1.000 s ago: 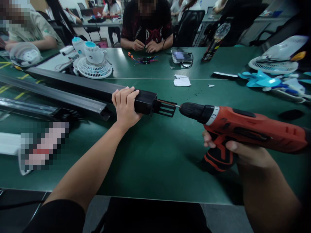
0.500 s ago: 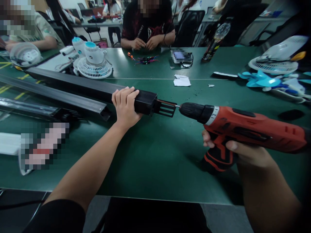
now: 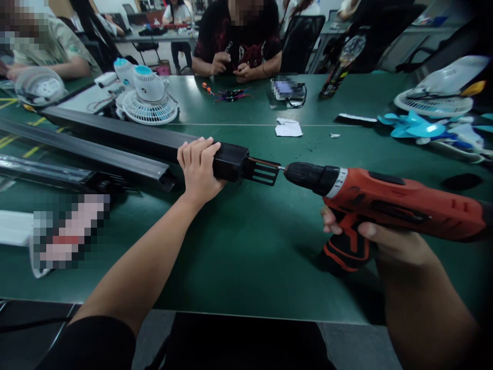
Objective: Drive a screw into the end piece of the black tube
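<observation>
A long black square tube [image 3: 154, 140] lies on the green table, with a slotted black plate [image 3: 264, 172] sticking out of its near end. My left hand [image 3: 200, 167] is wrapped over the tube close to that end. In my right hand [image 3: 393, 241] is a red and black cordless drill [image 3: 400, 198], gripped by its handle and pointing left. A thin shank leads from the drill's chuck [image 3: 304, 174] to the tube end, alongside the plate. Where its tip meets the tube is hidden.
More black profiles [image 3: 127, 162] lie to the left, by a blurred pinkish object [image 3: 73, 231]. White fan parts [image 3: 150, 105] stand behind the tube; blue fan blades [image 3: 412, 128] lie at right. Paper scraps [image 3: 288, 127] and a bottle [image 3: 342, 67] are farther back. A person [image 3: 239, 41] sits opposite.
The person opposite has raised one hand and shifted slightly. My hands, the tube and the drill keep nearly the same places.
</observation>
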`<action>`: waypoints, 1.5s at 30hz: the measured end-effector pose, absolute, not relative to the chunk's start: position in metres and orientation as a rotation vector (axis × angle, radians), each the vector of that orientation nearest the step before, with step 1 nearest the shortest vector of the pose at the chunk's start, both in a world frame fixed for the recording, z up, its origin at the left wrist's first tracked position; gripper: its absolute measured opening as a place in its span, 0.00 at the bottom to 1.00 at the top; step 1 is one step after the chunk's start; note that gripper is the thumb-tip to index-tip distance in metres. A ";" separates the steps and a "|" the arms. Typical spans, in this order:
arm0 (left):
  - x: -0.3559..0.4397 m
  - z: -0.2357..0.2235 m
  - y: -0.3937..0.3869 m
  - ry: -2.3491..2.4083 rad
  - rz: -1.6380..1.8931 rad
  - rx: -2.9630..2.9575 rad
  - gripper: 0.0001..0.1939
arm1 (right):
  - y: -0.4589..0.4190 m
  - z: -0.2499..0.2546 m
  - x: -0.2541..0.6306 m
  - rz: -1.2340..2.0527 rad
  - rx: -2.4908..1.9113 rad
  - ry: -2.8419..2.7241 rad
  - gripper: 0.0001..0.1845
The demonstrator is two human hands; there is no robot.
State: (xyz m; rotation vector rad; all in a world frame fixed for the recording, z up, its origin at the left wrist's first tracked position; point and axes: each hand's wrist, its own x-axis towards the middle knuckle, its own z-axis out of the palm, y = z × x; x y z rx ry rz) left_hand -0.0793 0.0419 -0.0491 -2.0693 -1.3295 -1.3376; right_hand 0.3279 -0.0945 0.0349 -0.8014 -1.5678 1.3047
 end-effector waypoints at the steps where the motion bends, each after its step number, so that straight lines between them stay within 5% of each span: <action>1: -0.079 -0.049 0.042 -1.327 -1.338 -2.070 0.36 | -0.095 0.034 0.329 1.313 -0.806 -1.566 0.20; 45: -0.078 -0.047 0.040 -1.385 -1.344 -2.092 0.36 | -0.096 0.038 0.324 1.287 -0.796 -1.558 0.20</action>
